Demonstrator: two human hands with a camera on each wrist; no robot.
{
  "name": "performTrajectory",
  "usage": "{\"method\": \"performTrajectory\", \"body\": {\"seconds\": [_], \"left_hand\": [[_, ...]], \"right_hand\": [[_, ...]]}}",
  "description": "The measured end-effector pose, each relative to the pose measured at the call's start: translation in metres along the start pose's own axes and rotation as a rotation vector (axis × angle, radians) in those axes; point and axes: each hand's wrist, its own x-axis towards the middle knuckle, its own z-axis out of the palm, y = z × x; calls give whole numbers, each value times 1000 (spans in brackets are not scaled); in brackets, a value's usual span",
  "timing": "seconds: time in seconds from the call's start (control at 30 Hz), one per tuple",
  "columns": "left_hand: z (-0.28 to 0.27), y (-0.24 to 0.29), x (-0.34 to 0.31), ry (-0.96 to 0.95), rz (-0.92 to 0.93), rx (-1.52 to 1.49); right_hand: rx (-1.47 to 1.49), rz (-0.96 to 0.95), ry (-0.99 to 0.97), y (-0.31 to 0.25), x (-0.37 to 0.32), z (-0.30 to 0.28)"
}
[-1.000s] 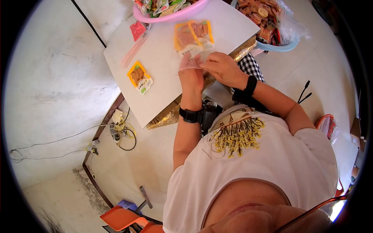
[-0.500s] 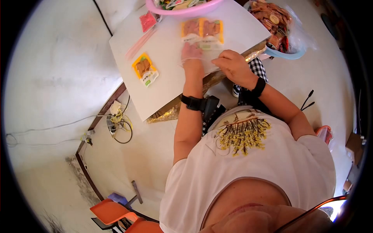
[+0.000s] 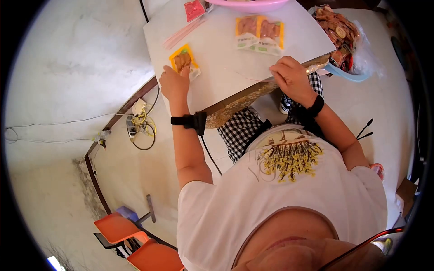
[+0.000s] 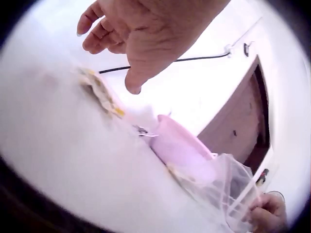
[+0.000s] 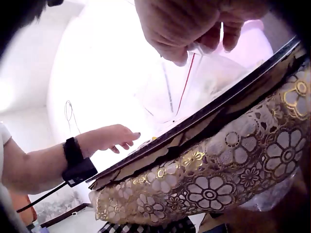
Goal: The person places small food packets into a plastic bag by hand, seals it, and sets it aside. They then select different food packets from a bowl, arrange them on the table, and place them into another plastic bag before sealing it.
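My left hand (image 3: 175, 83) reaches over a small yellow-edged snack packet (image 3: 182, 58) on the table's left side. In the left wrist view, its fingers are loosely spread above the packet (image 4: 101, 94), holding nothing. At the table's front edge, my right hand (image 3: 291, 79) pinches the mouth of a clear plastic bag (image 4: 228, 187). A red line runs along the bag in the right wrist view. Two more yellow-edged snack packets (image 3: 259, 34) lie side by side beyond the right hand, where the bag stretches over the table.
Long pinkish strips (image 3: 185, 34) and a red packet (image 3: 194, 10) lie on the white table (image 3: 217, 58). At the back stands a pink basin (image 3: 253, 4). A blue basin (image 3: 350, 73) full of brownish packets stands to the right, and gold lace cloth (image 5: 209, 189) hangs below the table edge.
My left hand has left the clear bag and moved left to the single snack packet. The right hand keeps hold of the bag near the table edge. The head view has shifted.
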Motion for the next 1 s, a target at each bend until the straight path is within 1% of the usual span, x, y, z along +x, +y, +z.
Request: {"method": "performTrajectory", "body": {"seconds": [0.03, 0.07, 0.1, 0.2, 0.23, 0.33, 0.37, 0.47, 0.57, 0.67, 0.77, 0.8, 0.87, 0.97, 1.0], "left_hand": [[13, -8, 7, -54, -22, 23], [15, -6, 10, -110, -41, 44], [16, -4, 13, -127, -67, 13], [18, -4, 20, -163, -124, -137], [25, -8, 20, -102, -85, -190], [55, -33, 25, -282, -211, -885], [47, -27, 15, -312, -303, -1154], [8, -15, -18, -233, -352, -1298], [-15, -17, -52, -333, -265, -1456], [-40, -4, -87, -632, -265, -1574], [-42, 14, -106, -929, -205, -1625], [-47, 26, -112, -977, -290, -1617], [-40, 45, -115, -1112, -273, -1648], [-26, 65, -117, -1096, -234, -1610], [-24, 71, -117, -1070, -260, -1629]], "right_hand": [[3, -4, 7, -1, 1, 0], [2, -6, 13, -1, 0, -1], [3, -5, 19, 0, -2, -2], [5, -3, 44, 3, -4, -1], [5, -2, 49, 5, -5, -1], [1, -6, 79, 5, -6, -5], [-2, -10, 94, 6, -6, -5], [-8, 1, 118, 7, -6, -7], [17, 27, 143, 6, -4, -8], [32, 42, 138, 4, 0, -9], [38, 35, 138, 3, 1, -7], [39, 29, 142, 3, 3, -7], [63, -1, 151, 3, 3, -7], [66, -15, 148, 4, 4, -6], [63, -13, 145, 4, 4, -6]]}}
